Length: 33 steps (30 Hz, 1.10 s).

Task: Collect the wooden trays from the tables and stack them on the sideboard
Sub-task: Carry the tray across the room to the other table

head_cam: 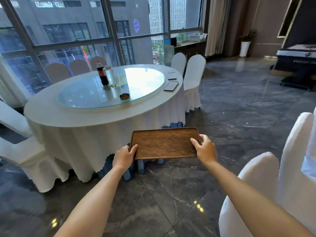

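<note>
While I carry the wooden tray [164, 142] clear of the round table [51, 115], I judge the correct method is to keep it level, elbows steady, and walk it to the sideboard, which I cannot identify with certainty. My left hand [123, 157] clamps the near-left corner, thumb on top. My right hand [205, 149] clamps the right edge, fingers curled over the rim. It hangs above the floor [171, 194], between both grips.

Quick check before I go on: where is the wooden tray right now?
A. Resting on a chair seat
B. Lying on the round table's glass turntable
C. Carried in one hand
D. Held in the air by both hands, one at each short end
D: the wooden tray hangs over the floor, left hand and right hand gripping its ends.
</note>
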{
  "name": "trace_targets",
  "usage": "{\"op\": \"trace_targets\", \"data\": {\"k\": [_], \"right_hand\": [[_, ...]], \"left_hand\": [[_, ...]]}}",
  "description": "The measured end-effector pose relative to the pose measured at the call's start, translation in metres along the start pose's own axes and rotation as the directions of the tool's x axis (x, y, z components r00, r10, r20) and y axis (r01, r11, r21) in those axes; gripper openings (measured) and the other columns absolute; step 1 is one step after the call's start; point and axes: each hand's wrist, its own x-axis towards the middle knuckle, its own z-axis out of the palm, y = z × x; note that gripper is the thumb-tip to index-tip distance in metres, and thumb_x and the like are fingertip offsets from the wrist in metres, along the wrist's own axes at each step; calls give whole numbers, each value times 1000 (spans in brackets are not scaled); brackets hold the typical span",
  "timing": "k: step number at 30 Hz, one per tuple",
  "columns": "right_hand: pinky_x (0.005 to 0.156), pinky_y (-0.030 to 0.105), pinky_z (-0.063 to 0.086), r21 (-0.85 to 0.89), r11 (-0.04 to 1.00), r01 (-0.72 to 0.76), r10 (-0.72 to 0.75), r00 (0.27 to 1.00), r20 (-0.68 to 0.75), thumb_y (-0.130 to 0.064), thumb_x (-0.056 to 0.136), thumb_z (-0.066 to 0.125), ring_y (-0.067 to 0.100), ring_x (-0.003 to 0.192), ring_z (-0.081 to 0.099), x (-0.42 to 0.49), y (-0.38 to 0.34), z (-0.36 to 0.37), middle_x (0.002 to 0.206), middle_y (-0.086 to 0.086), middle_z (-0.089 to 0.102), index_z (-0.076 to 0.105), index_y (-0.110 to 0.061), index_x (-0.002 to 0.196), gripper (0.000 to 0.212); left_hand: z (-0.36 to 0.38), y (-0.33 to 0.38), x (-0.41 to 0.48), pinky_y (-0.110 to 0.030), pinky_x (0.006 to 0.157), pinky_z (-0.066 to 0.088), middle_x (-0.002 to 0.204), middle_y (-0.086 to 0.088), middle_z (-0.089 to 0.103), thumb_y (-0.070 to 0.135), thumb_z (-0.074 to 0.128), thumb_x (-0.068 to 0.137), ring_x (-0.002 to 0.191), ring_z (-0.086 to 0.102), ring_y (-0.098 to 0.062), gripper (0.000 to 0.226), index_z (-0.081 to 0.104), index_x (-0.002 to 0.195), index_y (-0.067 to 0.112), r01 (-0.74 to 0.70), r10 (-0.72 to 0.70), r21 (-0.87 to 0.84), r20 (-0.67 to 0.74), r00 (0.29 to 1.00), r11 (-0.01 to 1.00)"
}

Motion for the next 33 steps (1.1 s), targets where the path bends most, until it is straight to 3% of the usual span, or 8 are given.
{"op": "trace_targets", "data": {"k": [4, 9, 12, 16, 21, 24, 30, 33], "right_hand": [[83, 38, 47, 8, 1000, -27, 27, 999, -39, -39, 87, 55, 33, 107, 59, 55, 7, 13, 116, 15, 66, 51, -8, 123, 48], [83, 38, 46, 5, 997, -80, 80, 989, -123, -37, 87, 56, 33, 105, 60, 145, 17, 42, 114, 15, 66, 52, -7, 120, 44], [83, 39, 46, -1, 994, -109, 107, 980, -166, -37, 87, 56, 34, 104, 60, 207, 11, 59, 111, 16, 67, 53, -8, 118, 43], [84, 40, 45, 6, 989, -151, 149, 966, -210, -36, 86, 57, 35, 102, 60, 293, -5, 76, 108, 17, 68, 54, -7, 115, 41], [86, 42, 47, 11, 983, -185, 181, 943, -279, -35, 87, 57, 34, 101, 61, 392, -7, 78, 106, 15, 68, 54, -6, 114, 40], [88, 45, 48, -4, 976, -220, 208, 928, -310, -38, 86, 56, 34, 103, 60, 450, 7, 72, 108, 15, 67, 54, -8, 115, 41], [77, 37, 45, -70, 970, -231, 197, 925, -326, -36, 87, 56, 33, 96, 61, 574, 59, 59, 102, 15, 69, 55, -7, 112, 39], [83, 41, 46, -85, 968, -237, 200, 929, -312, -38, 87, 55, 34, 99, 61, 647, 80, 52, 106, 16, 68, 54, -8, 115, 42]], "left_hand": [[22, 17, 64, -26, 50, 31, 70, -2, 55, 43, 42, 93, 60, 48, -15, 41, 47, 61, 17, -43, 43, -3, 43, 998, 999], [64, 37, 181, -31, 60, 35, 65, -1, 54, 43, 43, 93, 66, 52, -22, 42, 49, 62, 15, -110, 114, -43, 125, 986, 993], [83, 56, 257, -33, 56, 29, 59, -1, 48, 42, 43, 93, 65, 49, -25, 47, 41, 54, 16, -154, 158, -37, 148, 976, 987], [101, 90, 356, -32, 53, 31, 64, -5, 54, 42, 43, 93, 65, 51, -26, 47, 51, 59, 11, -170, 188, -103, 191, 963, 980], [137, 145, 455, -28, 47, 29, 52, 1, 47, 41, 46, 92, 50, 43, -13, 49, 44, 49, 17, -179, 216, -171, 236, 947, 969], [172, 178, 504, -28, 47, 30, 53, 0, 48, 42, 45, 92, 51, 44, -15, 50, 44, 49, 16, -194, 235, -166, 279, 931, 967], [255, 242, 594, -28, 47, 28, 53, 0, 48, 44, 45, 91, 51, 43, -13, 49, 44, 51, 17, -205, 242, -150, 301, 922, 967], [293, 281, 644, -29, 46, 26, 50, -1, 45, 43, 44, 92, 49, 41, -14, 53, 40, 48, 15, -212, 238, -124, 270, 933, 969]]}}
